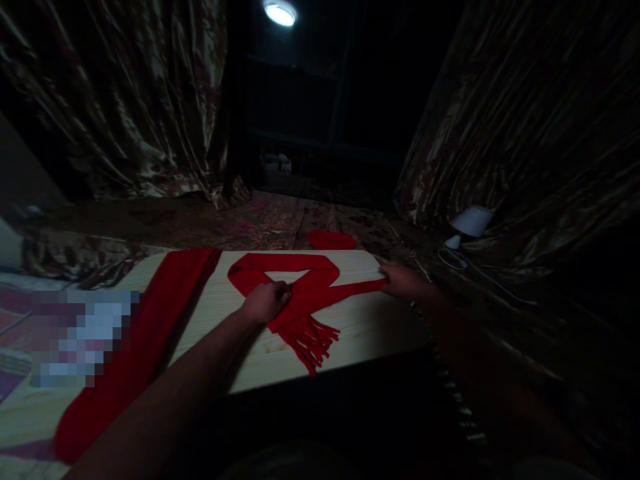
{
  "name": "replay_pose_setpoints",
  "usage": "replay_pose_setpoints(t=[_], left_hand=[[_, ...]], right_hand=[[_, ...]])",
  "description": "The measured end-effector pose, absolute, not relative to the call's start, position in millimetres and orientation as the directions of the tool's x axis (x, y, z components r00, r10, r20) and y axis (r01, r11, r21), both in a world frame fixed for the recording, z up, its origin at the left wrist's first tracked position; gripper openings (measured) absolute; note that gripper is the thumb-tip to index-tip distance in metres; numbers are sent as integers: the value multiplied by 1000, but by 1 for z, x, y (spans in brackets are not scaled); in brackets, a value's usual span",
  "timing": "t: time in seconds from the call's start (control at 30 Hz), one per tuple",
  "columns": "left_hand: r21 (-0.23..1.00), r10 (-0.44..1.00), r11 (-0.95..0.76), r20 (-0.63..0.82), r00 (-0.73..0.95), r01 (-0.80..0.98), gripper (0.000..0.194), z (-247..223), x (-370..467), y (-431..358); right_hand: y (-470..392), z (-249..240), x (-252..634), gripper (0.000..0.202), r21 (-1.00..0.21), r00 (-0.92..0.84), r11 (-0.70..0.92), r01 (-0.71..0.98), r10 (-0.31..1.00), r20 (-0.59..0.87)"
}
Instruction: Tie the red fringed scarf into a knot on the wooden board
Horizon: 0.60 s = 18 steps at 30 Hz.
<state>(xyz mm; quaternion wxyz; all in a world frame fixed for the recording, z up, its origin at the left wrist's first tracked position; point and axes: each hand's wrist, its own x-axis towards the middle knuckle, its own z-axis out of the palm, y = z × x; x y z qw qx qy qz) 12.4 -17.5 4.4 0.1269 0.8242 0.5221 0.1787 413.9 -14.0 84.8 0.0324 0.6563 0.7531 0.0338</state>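
Note:
A red fringed scarf lies in a loop on a pale wooden table, its tassels hanging toward the near edge. My left hand is closed on the scarf where its two ends cross, just above the fringe. At the table's right side, my right hand grips the other end and holds it stretched out narrow to the right. On the left of the table lies a long folded red cloth, partly hidden behind my left forearm.
Beyond the table's far edge sits another red piece of fabric. A small white lamp with a cord stands on the right. Patterned curtains hang at both sides of a dark window.

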Motion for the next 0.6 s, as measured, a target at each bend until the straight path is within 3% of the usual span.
replay_pose_setpoints(t=[0.17, 0.27, 0.43, 0.6], left_hand=[[372, 934, -357, 125, 335, 857, 31, 9, 17, -20], [375, 947, -321, 125, 296, 869, 29, 9, 19, -23], [469, 958, -276, 202, 202, 839, 25, 8, 18, -35], [525, 863, -484, 417, 285, 700, 20, 4, 6, -58]], right_hand=[[-45, 62, 328, 9, -231, -389, 425, 875, 902, 185], [-78, 49, 272, 7, -345, -465, 510, 788, 860, 209], [-117, 32, 219, 9, -290, -374, 438, 851, 893, 250], [-114, 27, 216, 16, -238, -314, 419, 876, 871, 378]])
